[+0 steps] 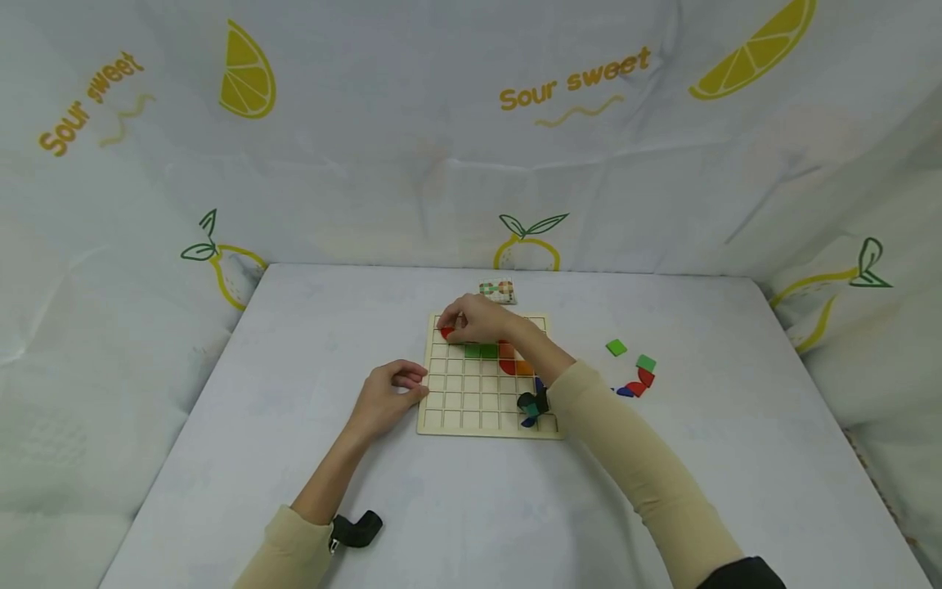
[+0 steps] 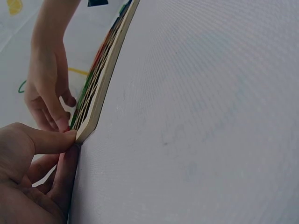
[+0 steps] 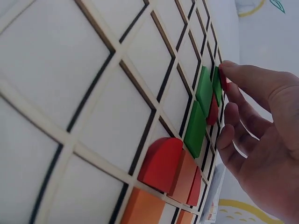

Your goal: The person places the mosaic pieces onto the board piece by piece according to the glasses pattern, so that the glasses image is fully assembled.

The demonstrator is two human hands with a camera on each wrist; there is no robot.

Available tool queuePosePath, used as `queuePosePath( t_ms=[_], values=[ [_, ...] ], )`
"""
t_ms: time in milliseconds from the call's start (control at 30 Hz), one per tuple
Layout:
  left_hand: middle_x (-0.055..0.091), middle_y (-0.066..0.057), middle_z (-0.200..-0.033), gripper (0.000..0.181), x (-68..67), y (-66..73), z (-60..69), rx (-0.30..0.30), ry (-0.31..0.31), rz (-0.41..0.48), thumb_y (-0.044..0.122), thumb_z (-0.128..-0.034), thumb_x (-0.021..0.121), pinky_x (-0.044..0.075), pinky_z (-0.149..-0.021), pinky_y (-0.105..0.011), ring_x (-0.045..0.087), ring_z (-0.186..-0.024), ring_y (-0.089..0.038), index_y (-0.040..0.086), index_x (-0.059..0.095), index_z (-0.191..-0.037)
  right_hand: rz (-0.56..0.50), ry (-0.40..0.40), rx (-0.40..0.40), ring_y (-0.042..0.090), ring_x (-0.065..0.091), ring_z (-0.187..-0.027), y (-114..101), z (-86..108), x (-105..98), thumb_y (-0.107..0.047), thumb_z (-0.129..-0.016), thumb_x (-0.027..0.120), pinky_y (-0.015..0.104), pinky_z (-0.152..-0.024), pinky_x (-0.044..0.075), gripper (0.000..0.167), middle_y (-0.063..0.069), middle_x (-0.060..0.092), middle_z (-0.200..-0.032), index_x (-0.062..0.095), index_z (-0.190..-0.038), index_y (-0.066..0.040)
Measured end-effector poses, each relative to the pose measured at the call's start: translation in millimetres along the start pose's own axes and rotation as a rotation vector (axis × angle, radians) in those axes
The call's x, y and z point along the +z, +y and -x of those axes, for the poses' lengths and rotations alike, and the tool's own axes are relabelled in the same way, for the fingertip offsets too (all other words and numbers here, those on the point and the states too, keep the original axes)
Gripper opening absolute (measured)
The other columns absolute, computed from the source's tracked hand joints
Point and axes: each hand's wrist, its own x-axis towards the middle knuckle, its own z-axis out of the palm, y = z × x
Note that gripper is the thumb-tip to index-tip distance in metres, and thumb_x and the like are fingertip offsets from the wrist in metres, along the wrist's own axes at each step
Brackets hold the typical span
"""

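A wooden grid board (image 1: 462, 401) lies on the table, with green squares (image 1: 481, 352) and red and orange pieces in its upper cells. At its upper left, my right hand (image 1: 474, 319) pinches a small red piece (image 3: 223, 77) between thumb and index finger, beside a green square (image 3: 217, 86). The piece's full shape is partly covered. My left hand (image 1: 386, 397) touches the board's left edge with thumb and fingertips, a gap between them. In the left wrist view, its thumb (image 2: 53, 141) meets the board's edge (image 2: 105, 93).
Dark, blue and green pieces (image 1: 531, 407) lie on the board's lower right. Right of it, loose green squares (image 1: 616, 348), red pieces (image 1: 636, 388) and a blue piece (image 1: 625, 392) lie on the table. A pattern card (image 1: 497, 290) sits behind the board. Lemon-print cloth (image 1: 368, 164) hangs behind.
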Motion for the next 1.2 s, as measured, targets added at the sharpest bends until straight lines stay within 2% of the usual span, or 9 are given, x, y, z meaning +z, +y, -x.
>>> queuePosePath(
  t_ms=[133,333,567,833,1000,1200],
  values=[
    [0.077,-0.008,-0.107,0.026,-0.3,0.6,0.7,0.004,-0.001,0.000,0.010,-0.0940,0.082,0.052,-0.088,-0.026,0.070,-0.097,-0.015,0.008,0.077,-0.119,0.036,0.028,0.005,0.011,0.058,-0.078,-2,-3.5,6,-0.017,-0.100,0.080,0.023,-0.076,0.049,0.021,0.008,0.076,-0.101,0.079,-0.117,-0.006],
    [0.077,-0.007,-0.106,0.026,-0.1,0.0,0.2,0.003,0.002,-0.002,0.010,-0.0940,0.083,0.052,-0.088,-0.027,0.070,-0.097,-0.015,0.008,0.077,-0.119,0.069,0.079,0.063,0.013,0.064,-0.082,-7,-6.3,10,-0.023,-0.099,0.081,0.025,-0.077,0.050,0.020,0.006,0.079,-0.099,0.080,-0.112,-0.008],
    [0.077,-0.009,-0.106,0.025,0.3,-0.6,-0.3,0.009,0.006,0.000,0.007,-0.0940,0.082,0.052,-0.086,-0.024,0.071,-0.095,-0.014,0.007,0.077,-0.118,0.094,0.106,0.074,0.016,0.073,-0.088,-8,-7.3,11,-0.021,-0.103,0.077,0.029,-0.082,0.057,0.014,0.006,0.082,-0.101,0.082,-0.109,-0.010],
    [0.077,-0.008,-0.105,0.025,0.5,-1.1,0.1,0.005,0.002,-0.006,0.009,-0.0942,0.082,0.052,-0.086,-0.025,0.070,-0.095,-0.015,0.007,0.077,-0.119,0.126,0.084,0.105,0.012,0.065,-0.077,-7,-6.4,10,-0.028,-0.102,0.078,0.025,-0.075,0.050,0.016,0.002,0.078,-0.090,0.081,-0.101,-0.013],
    [0.077,-0.008,-0.106,0.025,0.6,-1.7,-0.3,0.006,0.002,-0.005,0.008,-0.0943,0.082,0.052,-0.087,-0.026,0.070,-0.096,-0.015,0.007,0.077,-0.119,0.123,0.076,0.108,0.011,0.063,-0.079,-8,-6.4,11,-0.032,-0.100,0.081,0.025,-0.076,0.050,0.018,0.000,0.078,-0.091,0.080,-0.101,-0.014],
    [0.077,-0.009,-0.106,0.024,0.6,-1.6,-1.1,0.016,0.003,0.000,0.008,-0.0947,0.081,0.051,-0.087,-0.027,0.070,-0.095,-0.014,0.007,0.077,-0.118,0.137,0.085,0.089,0.013,0.065,-0.081,-10,-6.6,11,-0.025,-0.102,0.078,0.027,-0.079,0.052,0.013,0.002,0.079,-0.093,0.081,-0.103,-0.013]
  ],
)
